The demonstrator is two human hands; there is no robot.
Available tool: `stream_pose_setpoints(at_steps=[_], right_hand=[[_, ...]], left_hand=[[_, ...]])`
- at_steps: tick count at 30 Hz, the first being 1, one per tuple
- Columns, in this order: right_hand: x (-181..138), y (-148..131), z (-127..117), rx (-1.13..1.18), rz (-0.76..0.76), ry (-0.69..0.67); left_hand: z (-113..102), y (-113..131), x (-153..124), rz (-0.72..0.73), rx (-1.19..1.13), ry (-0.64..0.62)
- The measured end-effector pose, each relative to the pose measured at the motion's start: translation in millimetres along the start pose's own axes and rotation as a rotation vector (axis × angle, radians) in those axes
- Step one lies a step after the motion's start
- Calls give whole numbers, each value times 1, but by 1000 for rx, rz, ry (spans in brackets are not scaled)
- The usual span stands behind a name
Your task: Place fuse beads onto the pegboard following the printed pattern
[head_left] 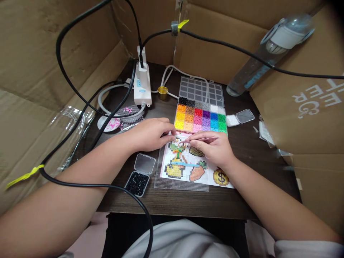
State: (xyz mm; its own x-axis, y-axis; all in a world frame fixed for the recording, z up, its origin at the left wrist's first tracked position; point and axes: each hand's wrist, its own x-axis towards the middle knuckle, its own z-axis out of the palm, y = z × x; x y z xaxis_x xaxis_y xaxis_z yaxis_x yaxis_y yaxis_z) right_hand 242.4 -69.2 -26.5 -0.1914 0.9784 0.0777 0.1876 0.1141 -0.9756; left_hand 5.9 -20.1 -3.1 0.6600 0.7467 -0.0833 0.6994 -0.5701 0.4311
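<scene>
My right hand (217, 148) is closed around slim pinkish tweezers (200, 139), whose tip points left over the upper part of a printed pixel-pattern sheet (209, 177). Small coloured beads (178, 153) lie on the sheet; whether the tip grips one is too small to tell. Curled at the sheet's upper left corner, my left hand (158, 134) shows a gap between thumb and fingers and no object in it. A clear pegboard (182, 185) overlaps the sheet's left and lower edges. Just behind the hands stands a sectioned box of sorted beads (200, 118).
A small open case of black beads (137, 183) sits left of the pegboard, a white bead case (232, 120) right. Behind are a power strip (142, 86), a gold cup (162, 92) and a tilted bottle (258, 68). Black cable (107, 185) crosses over my left arm. Cardboard walls surround the table.
</scene>
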Motion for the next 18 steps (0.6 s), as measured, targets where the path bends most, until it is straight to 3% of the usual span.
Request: stream_pose_setpoints(at_steps=[8, 18], right_hand=[[-2, -9, 3, -3, -63, -22], [-1, -6, 0, -3, -37, -3]], left_hand=[[1, -1, 0, 0, -5, 5], [-1, 1, 0, -4, 13, 5]])
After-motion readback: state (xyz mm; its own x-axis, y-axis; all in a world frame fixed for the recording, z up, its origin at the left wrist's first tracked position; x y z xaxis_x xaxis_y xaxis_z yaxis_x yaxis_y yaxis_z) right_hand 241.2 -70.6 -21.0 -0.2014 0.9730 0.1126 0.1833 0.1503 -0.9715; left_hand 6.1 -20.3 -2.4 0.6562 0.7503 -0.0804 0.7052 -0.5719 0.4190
